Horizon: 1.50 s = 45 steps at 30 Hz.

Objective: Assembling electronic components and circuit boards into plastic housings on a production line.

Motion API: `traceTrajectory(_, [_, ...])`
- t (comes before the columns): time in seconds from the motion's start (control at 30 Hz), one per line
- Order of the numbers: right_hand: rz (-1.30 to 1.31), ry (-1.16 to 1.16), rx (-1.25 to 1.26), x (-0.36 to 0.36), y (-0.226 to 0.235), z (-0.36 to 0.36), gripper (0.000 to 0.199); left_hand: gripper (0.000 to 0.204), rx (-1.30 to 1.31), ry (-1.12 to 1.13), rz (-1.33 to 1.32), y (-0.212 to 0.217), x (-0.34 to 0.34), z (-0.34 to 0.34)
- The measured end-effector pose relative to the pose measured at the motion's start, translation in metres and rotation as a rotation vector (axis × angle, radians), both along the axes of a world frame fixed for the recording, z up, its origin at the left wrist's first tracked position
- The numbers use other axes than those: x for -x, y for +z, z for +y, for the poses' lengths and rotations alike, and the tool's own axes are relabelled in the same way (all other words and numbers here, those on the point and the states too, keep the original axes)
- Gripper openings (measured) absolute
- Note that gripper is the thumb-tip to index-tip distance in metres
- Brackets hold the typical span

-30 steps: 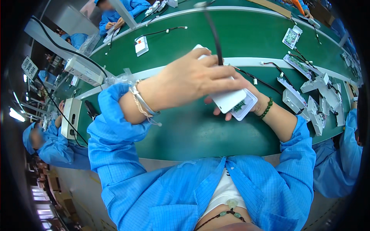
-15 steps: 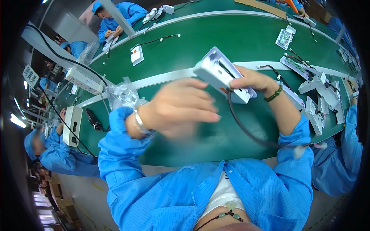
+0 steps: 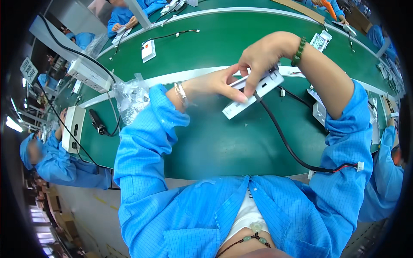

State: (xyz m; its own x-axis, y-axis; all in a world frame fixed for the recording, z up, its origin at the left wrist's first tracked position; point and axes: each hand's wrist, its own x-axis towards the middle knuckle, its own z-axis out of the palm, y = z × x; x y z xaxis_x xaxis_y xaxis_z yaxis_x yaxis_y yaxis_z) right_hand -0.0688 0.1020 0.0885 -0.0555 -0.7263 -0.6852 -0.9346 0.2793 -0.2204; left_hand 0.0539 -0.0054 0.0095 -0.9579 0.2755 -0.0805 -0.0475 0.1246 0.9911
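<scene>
Above the green bench I hold a long white plastic housing (image 3: 270,84) tilted, its right end higher than its left. My left hand (image 3: 211,86) grips it from the left, thumb along its near face. From above, my right hand (image 3: 269,51) reaches over the housing. Its fingers point down at the middle, close to where a black cable (image 3: 279,134) comes out; their tips are partly hidden. The cable curves toward me and ends in red and black wires with a white connector (image 3: 360,166) over my right sleeve.
A clear bag of small parts (image 3: 131,101) lies left of my left forearm, near a black cable plug (image 3: 98,122) and a white box (image 3: 74,129). White housings (image 3: 318,111) lie at right, partly behind my arm. A white module with wires (image 3: 148,50) sits farther back. Co-workers sit around the bench.
My left hand has moved right and taken hold of the housing. The housing has turned, and my right hand has shifted from its right end to above its middle.
</scene>
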Motion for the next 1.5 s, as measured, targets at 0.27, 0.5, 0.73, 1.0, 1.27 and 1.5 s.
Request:
traceTrajectory(0.27, [-0.52,-0.288,0.154,0.044,-0.021,0.006,0.043,0.084,-0.213,0.045,-0.028,-0.014,-0.006,0.013])
traceTrajectory(0.5, [-0.736,-0.742,1.036,0.069,-0.108,0.066,0.051,0.047,-0.779,0.297,-0.031,-0.046,-0.002,-0.009])
traceTrajectory(0.73, [-0.99,-0.787,1.392,-0.003,-0.107,0.043,0.066,0.059,-0.351,0.522,0.276,-0.037,0.029,0.034])
traceTrajectory(1.0, [-0.826,-0.712,1.609,-0.014,-0.096,0.031,0.062,0.061,-0.3,0.63,0.432,-0.044,0.039,0.042])
traceTrajectory(1.27, [-0.791,-0.698,1.489,-0.013,-0.084,0.034,0.066,0.062,-0.262,0.631,0.57,-0.035,0.037,0.046])
traceTrajectory(1.5, [-0.775,-0.683,1.612,-0.015,-0.089,0.029,0.066,0.066,-0.176,0.7,0.596,-0.034,0.042,0.052])
